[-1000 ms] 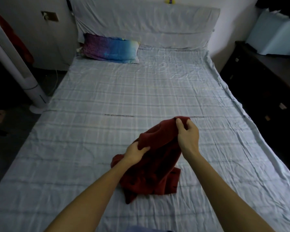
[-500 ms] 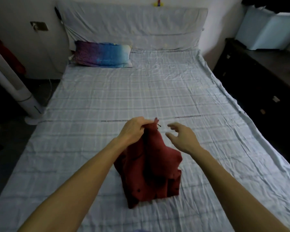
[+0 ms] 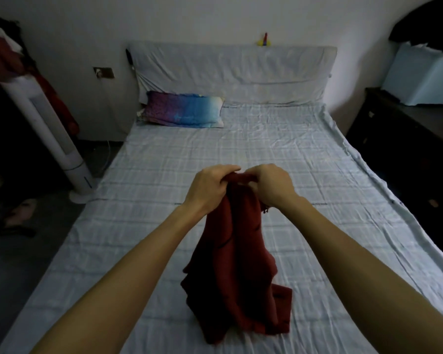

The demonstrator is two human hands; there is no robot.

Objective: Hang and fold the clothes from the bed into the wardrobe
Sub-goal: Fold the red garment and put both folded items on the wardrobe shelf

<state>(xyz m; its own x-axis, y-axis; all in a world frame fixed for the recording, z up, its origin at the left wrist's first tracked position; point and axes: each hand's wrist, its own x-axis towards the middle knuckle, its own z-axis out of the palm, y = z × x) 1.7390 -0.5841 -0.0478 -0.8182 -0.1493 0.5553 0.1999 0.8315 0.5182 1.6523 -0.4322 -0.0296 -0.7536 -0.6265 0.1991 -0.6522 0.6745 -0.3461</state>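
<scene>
- Clearly the red garment [image 3: 237, 264] is the thing in hand: it hangs bunched from its top edge, and its lower folds rest crumpled on the bed [image 3: 304, 175], toward the foot end and well apart from the pillow [image 3: 184, 112].
- Both hands pinch that top edge close together, the left hand [image 3: 210, 186] closed over the bunched cloth from one side, the right hand [image 3: 271, 185] gripping it from the other, their fingertips almost touching.
- Which part of the garment they hold, collar or hem or shoulder, I cannot tell; the cloth is too gathered and dark.
- My reading is that the person is finding the edges before spreading it out to fold or hang; neither has begun.
- Risk one: with the hands this near each other the cloth stays roped, so lifting now would carry a twist into the fold.
- Risk two: a small thread or tag dangles just beside the right hand and might snag a finger as the hands part.
- Risk three: the lower folds drag on the wrinkled sheet, and a quick pull could tug the sheet up with them.
- Beyond the bed, a white tower fan [image 3: 62, 141] stands on the floor to the pillow's side, and a dark dresser [image 3: 414, 154] runs along the opposite side.
- No wardrobe shows from this view, so the garment must be carried off the bed to reach it.
</scene>
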